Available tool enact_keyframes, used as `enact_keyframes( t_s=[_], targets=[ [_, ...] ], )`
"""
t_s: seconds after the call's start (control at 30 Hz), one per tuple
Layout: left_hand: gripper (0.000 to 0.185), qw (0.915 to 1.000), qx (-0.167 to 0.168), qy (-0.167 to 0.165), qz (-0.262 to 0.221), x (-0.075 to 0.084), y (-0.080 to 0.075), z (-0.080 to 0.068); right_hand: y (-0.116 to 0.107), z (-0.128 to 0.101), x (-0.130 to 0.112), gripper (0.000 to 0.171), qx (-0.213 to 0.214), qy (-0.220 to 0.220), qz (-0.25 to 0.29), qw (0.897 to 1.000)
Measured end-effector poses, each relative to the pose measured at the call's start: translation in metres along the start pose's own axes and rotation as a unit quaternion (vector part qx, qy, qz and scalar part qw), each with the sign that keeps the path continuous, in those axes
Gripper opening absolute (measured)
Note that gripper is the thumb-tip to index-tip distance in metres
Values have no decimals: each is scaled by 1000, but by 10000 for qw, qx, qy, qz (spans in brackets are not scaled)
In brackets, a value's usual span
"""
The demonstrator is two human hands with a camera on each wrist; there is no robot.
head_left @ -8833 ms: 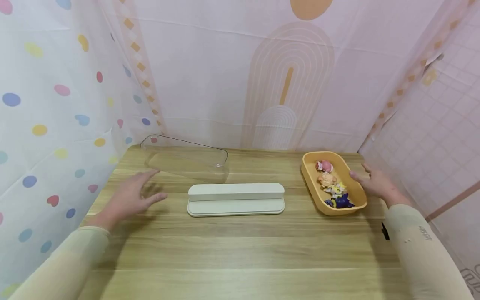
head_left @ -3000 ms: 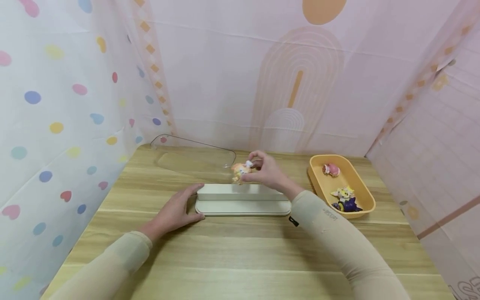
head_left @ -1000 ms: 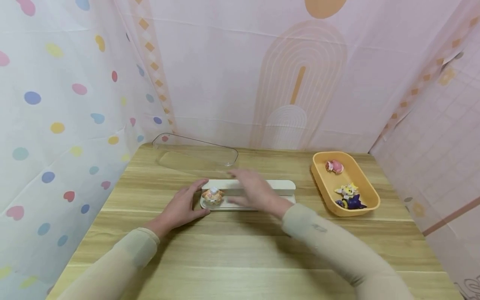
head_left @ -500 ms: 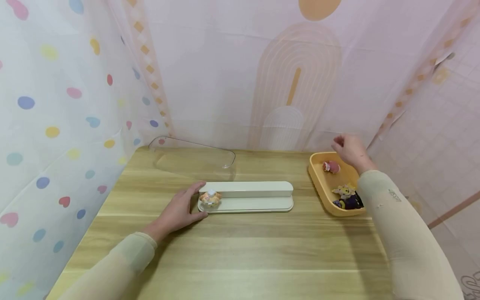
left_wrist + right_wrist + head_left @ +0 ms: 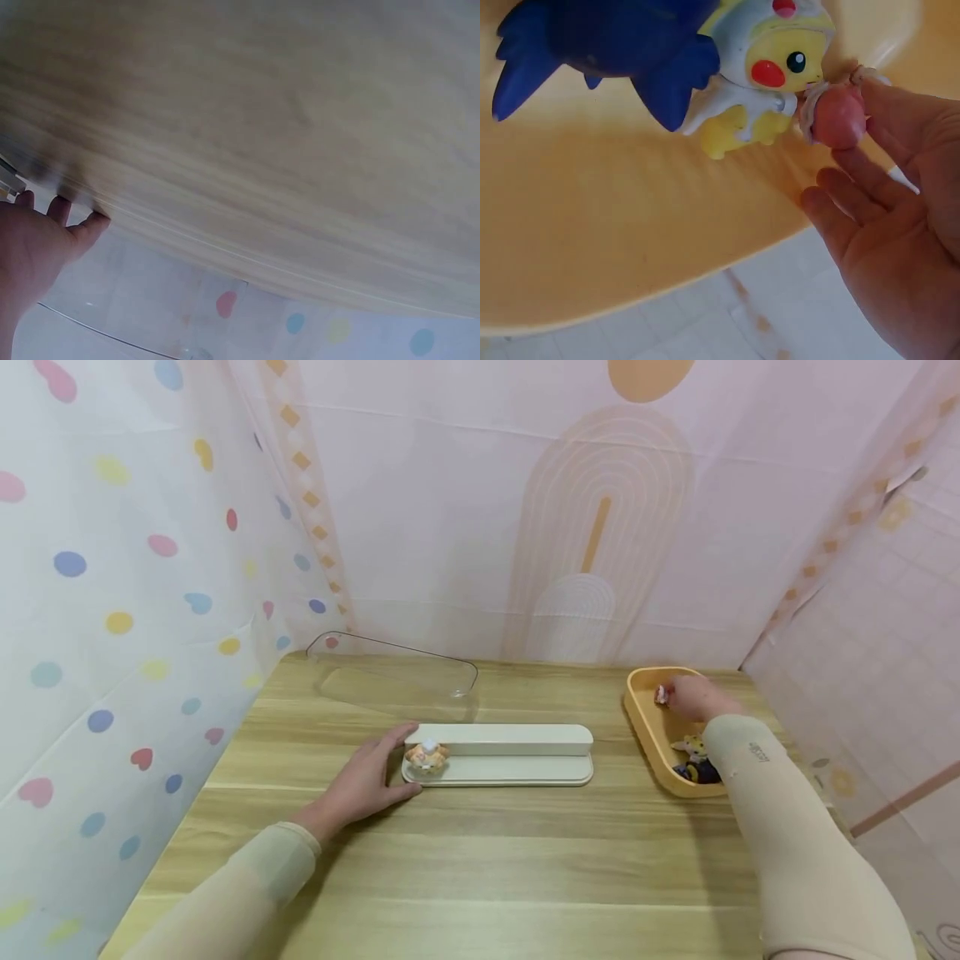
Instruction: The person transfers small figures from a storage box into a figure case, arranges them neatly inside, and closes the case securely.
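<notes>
At the left end of a long white stepped display base (image 5: 517,768), my left hand (image 5: 360,781) holds it, fingers behind and thumb at the front corner. An orange figurine with a white top (image 5: 427,757) stands on the base's lower step beside that hand. Inside the orange-yellow tray (image 5: 636,717), my right hand (image 5: 701,697) pinches a small pink figurine (image 5: 838,118) between thumb and fingers. Close to it lie a yellow figurine in a white hood (image 5: 780,64) and a dark blue figurine (image 5: 622,37). My right forearm partly covers these two in the head view.
A clear plastic cover (image 5: 393,672) stands at the back left of the wooden table (image 5: 480,868). Patterned curtains (image 5: 450,527) enclose the table's back and sides.
Earlier the orange figurine came out of the tray and was set on the base's left end. My right hand has since returned to the tray and taken hold of the pink figurine.
</notes>
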State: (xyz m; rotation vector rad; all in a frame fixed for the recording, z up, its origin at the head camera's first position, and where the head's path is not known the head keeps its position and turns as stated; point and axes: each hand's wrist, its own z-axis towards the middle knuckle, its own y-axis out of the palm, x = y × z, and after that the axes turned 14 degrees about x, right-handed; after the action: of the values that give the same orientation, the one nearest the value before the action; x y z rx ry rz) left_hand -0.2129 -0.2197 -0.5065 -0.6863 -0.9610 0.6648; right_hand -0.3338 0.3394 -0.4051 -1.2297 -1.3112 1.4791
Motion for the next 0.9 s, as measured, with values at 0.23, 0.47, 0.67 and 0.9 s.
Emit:
enact_keyframes(
  t_s=[0.23,0.47,0.67,0.9],
  targets=[
    [99,10000,-13,-18,15,-1,-1,0,6,-1,2,29,149,128,293,9994],
    [99,10000,-56,-31,7,0,0,-1,13,-2,-5,31,378,-139,-350,9986],
    [98,10000,-55,-37,-21,2,0,-1,18,-2,-8,23,507,-354,-566,9965],
    [98,10000,-25,-27,13,2,-2,0,11,-2,-11,13,188,-481,120,9986]
  ],
)
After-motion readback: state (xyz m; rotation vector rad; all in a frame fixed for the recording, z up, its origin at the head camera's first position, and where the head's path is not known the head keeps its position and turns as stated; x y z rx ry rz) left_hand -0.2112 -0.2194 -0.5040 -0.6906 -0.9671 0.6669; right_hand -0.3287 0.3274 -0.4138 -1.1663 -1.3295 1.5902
